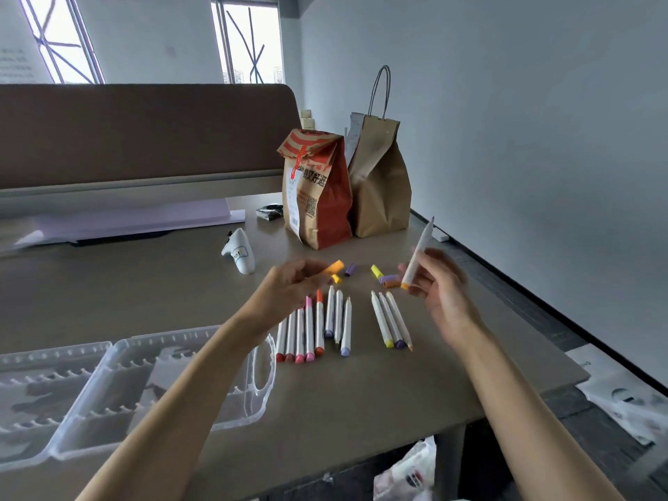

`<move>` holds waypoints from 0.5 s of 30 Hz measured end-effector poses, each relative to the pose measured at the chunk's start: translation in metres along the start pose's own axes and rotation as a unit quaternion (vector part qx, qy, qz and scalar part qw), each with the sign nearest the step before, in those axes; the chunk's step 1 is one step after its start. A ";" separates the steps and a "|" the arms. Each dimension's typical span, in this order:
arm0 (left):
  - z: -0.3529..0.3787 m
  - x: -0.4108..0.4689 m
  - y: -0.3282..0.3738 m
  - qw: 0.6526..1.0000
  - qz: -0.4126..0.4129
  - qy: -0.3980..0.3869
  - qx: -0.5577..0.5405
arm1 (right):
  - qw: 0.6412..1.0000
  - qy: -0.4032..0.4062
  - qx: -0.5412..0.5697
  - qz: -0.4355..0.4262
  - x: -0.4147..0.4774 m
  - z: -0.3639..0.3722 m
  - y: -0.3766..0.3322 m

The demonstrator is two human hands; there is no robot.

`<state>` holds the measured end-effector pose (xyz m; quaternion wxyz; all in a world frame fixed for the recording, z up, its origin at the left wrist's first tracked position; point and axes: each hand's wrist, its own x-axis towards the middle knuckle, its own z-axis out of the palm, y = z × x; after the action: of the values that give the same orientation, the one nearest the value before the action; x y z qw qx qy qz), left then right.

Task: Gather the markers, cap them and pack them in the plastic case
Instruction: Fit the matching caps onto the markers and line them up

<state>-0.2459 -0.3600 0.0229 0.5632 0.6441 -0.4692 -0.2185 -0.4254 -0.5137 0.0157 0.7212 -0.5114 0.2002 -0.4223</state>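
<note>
My right hand [439, 283] holds a white marker [419, 253] upright above the table, its orange end down. My left hand [292, 287] pinches an orange cap [334, 266] over the marker rows. Several white markers [314, 329] lie side by side on the table, some capped in red, pink and orange, others uncapped. Three more markers [390, 320] lie to their right. Loose caps, yellow [376, 271], purple [350, 269] and brown [392, 283], are scattered behind them. The open clear plastic case [231, 414] sits at the left, partly hidden by my left forearm.
Two paper bags, one red-printed [318, 189] and one plain brown [379, 182], stand at the back. A white controller [240, 254] lies left of them. A brown partition [144, 135] runs along the far side. The table edge [524, 399] drops off at right.
</note>
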 end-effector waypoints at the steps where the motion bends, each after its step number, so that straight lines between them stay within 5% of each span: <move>1: -0.001 -0.001 -0.002 1.000 -0.008 0.000 -0.014 | 1.000 0.020 0.007 -0.010 0.001 -0.002 0.000; 6: -0.006 -0.001 -0.006 0.993 -0.036 0.012 -0.110 | 0.996 0.079 -0.016 -0.040 0.004 -0.005 0.003; 15: -0.003 -0.003 -0.011 0.989 -0.047 0.017 -0.136 | 0.994 0.019 -0.057 -0.086 -0.004 0.000 0.003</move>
<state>-0.2406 -0.3565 0.0132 0.6426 0.5862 -0.3948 -0.2961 -0.4261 -0.5104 0.0121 0.6478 -0.5593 0.1927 -0.4800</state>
